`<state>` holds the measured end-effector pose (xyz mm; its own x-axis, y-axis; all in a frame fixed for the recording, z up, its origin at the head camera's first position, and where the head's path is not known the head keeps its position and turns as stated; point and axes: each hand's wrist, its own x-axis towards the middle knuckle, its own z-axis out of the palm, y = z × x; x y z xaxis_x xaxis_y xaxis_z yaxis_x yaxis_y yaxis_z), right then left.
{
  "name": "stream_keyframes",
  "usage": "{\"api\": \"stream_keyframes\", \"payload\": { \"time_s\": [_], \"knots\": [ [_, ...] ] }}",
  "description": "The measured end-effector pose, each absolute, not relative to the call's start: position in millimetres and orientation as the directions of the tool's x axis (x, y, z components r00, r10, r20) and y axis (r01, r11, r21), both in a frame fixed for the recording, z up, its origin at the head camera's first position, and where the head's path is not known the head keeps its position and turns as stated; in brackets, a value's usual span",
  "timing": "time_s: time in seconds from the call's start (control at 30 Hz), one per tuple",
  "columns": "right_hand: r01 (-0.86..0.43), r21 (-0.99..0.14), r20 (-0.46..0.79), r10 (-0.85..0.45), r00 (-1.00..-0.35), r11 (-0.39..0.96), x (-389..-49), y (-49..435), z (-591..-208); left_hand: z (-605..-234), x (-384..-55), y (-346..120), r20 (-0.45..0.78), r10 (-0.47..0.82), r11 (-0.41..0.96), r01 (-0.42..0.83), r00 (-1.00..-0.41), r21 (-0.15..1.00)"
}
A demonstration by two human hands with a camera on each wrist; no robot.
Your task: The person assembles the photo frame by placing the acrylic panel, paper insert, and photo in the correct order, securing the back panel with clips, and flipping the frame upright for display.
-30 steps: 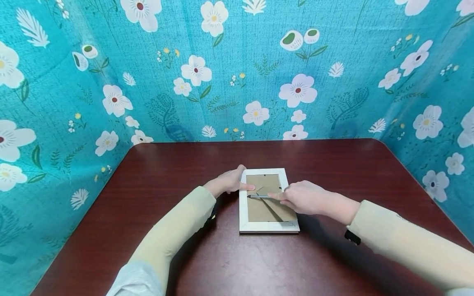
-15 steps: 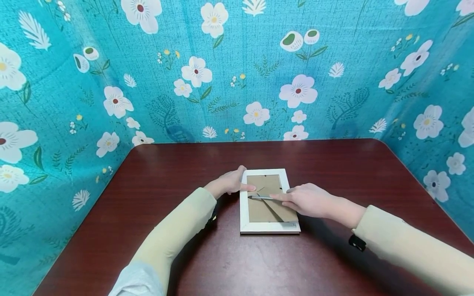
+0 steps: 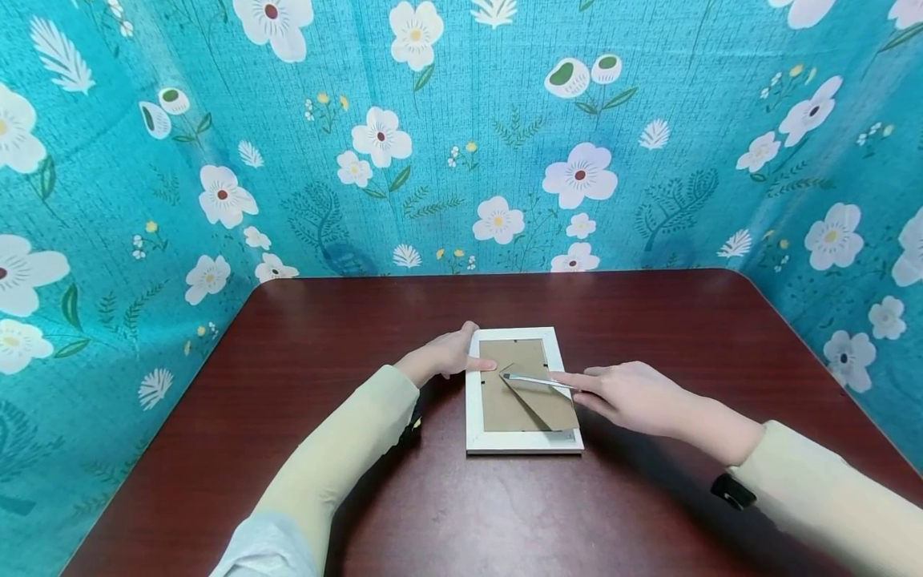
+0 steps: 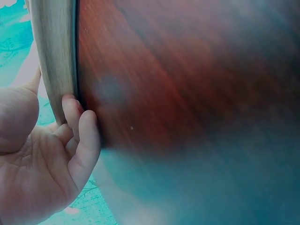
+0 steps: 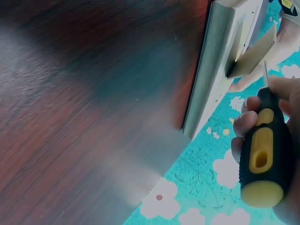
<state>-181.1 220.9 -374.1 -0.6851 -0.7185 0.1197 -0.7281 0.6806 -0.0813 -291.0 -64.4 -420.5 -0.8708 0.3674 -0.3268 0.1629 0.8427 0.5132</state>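
Observation:
A white picture frame point(image 3: 474, 421) lies face down on the table, its brown backing board point(image 3: 497, 413) showing. The backing's stand flap point(image 3: 551, 407) tilts up from the board, plain in the right wrist view as a raised brown flap point(image 5: 255, 54). My left hand point(image 3: 445, 353) grips the frame's left side, thumb on top; in the left wrist view its fingers curl against the frame's side point(image 4: 58, 61). My right hand point(image 3: 638, 397) holds a screwdriver point(image 3: 537, 380) by its black and yellow handle point(image 5: 265, 150), index finger along the shaft. Its flat tip is over the backing; contact cannot be told.
The dark red-brown table point(image 3: 375, 320) extends around the frame on all sides. A turquoise flowered cloth point(image 3: 447, 160) hangs behind it and along both sides. Small dark metal tabs point(image 3: 546, 366) sit along the backing's edges.
My right hand has drawn back to the right, and the screwdriver's tip has moved from the backing's left edge to near its middle. The left hand and frame have stayed put.

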Motion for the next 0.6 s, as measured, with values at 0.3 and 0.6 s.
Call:
{"api": "stream_keyframes", "payload": {
  "time_s": [0.3,0.6],
  "knots": [
    [-0.721,-0.096,0.107,-0.713,-0.693,0.686,-166.0,235.9,-373.2,-419.3,-290.3,-63.7,-0.329,0.358,0.851,0.16,-0.874,0.501],
    [-0.783,0.002,0.175,-0.771,-0.612,0.622,-155.0,244.0,-373.6,-417.8,-290.0,-63.3,-0.33,0.355,0.851,0.157,-0.875,0.501]
  ]
}}
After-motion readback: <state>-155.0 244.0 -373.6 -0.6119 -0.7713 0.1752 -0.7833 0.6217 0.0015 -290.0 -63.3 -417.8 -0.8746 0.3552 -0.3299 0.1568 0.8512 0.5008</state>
